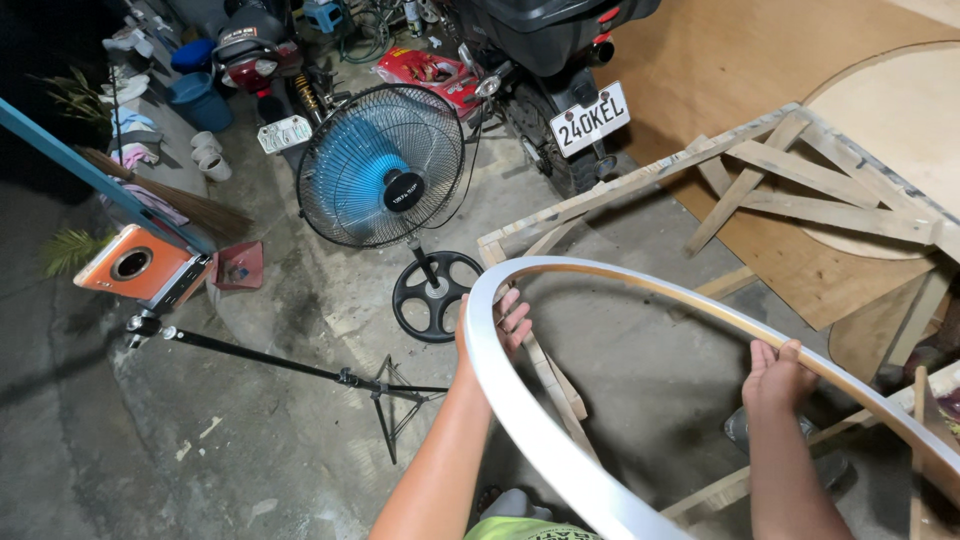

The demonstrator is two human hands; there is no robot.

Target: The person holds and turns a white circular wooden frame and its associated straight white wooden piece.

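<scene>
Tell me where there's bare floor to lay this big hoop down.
Bare concrete lies lower left, between the tripod stand and the picture's bottom edge, and in a smaller patch inside the wooden frame behind the hoop. It is crowded around the standing fan and motorbikes, and at right with plywood sheets.

The white hoop (pixel 560 440) runs out of the picture at the bottom and right edges, so its full round is not seen. Its band hides the left hand's (pixel 500 335) palm. The motorbike (pixel 545 60) is cut off at the top edge. The wooden frame (pixel 800 190) leaves the right edge.
</scene>
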